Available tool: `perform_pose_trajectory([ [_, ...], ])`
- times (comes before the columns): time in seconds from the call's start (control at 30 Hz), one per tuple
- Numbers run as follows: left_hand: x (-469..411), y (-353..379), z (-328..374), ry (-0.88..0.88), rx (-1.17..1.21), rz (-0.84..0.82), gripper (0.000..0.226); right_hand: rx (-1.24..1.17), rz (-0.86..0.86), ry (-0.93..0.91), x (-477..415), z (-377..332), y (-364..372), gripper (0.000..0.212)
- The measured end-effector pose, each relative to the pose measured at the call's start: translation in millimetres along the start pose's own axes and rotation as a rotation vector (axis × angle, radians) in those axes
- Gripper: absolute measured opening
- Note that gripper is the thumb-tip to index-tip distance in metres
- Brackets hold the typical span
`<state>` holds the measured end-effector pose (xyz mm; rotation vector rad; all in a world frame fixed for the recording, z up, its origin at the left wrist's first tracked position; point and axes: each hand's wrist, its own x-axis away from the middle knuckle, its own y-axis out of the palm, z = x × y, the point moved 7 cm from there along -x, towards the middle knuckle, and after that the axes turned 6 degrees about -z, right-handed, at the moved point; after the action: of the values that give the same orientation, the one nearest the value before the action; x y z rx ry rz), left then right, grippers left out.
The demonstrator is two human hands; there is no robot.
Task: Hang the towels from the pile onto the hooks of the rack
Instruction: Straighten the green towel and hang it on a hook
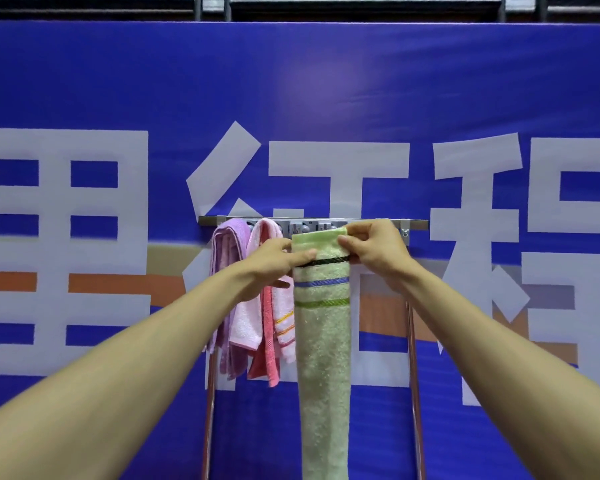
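Note:
A long green towel with black, blue and green stripes hangs straight down in front of the rack. My left hand pinches its top left corner. My right hand grips its top right corner. The towel's upper edge is held just below the metal rack bar, in front of the row of hooks. A purple towel hangs at the bar's left end. A pink towel with orange stripes hangs beside it, partly behind my left hand.
A large blue banner with white characters fills the wall behind the rack. Two vertical metal rack legs run down on either side of the towels. A dark railing crosses the top of the view.

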<state>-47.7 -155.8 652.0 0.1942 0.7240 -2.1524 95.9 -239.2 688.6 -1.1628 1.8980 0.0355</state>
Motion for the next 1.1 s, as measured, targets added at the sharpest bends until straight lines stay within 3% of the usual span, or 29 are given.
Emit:
perform_pose_trajectory([
  [0.17, -7.6, -7.9, 21.9, 0.197, 0.029, 0.221, 0.018, 0.03, 0.061, 0.022, -7.8, -4.5, -9.9, 0.015],
  [0.33, -10.8, 1.5, 30.6, 0.202, 0.051, 0.16, 0.019, 0.209, 0.118, 0.005, -14.0, -15.7, -24.0, 0.014],
  [0.53, -11.5, 8.7, 38.1, 0.204, 0.173, 0.184, 0.022, 0.134, 0.151, 0.062, -13.9, 5.7, -24.1, 0.021],
  [0.67, -19.2, 13.9, 38.1, 0.172, 0.265, 0.259, 0.021, -0.204, -0.077, 0.145, 1.0, 27.9, 4.7, 0.043],
  [0.83, -28.9, 12.6, 27.6, 0.149, 0.387, 0.325, 0.018, -0.363, -0.416, 0.271, 29.9, 68.4, 40.2, 0.053],
  [0.97, -30.6, 6.9, 4.7, 0.025, 0.712, 0.425, 0.023, -0.257, -0.644, 0.307, 58.1, 95.5, 60.3, 0.032],
  [1.03, -32.5, 1.8, -9.1, -0.029, 0.795, 0.47, 0.012, -0.204, -0.659, 0.289, 66.5, 102.8, 62.0, 0.017],
  [1.1, -32.9, -0.2, -24.7, -0.079, 0.788, 0.475, 0.025, -0.237, -0.605, 0.283, 71.3, 103.5, 59.9, 0.012],
])
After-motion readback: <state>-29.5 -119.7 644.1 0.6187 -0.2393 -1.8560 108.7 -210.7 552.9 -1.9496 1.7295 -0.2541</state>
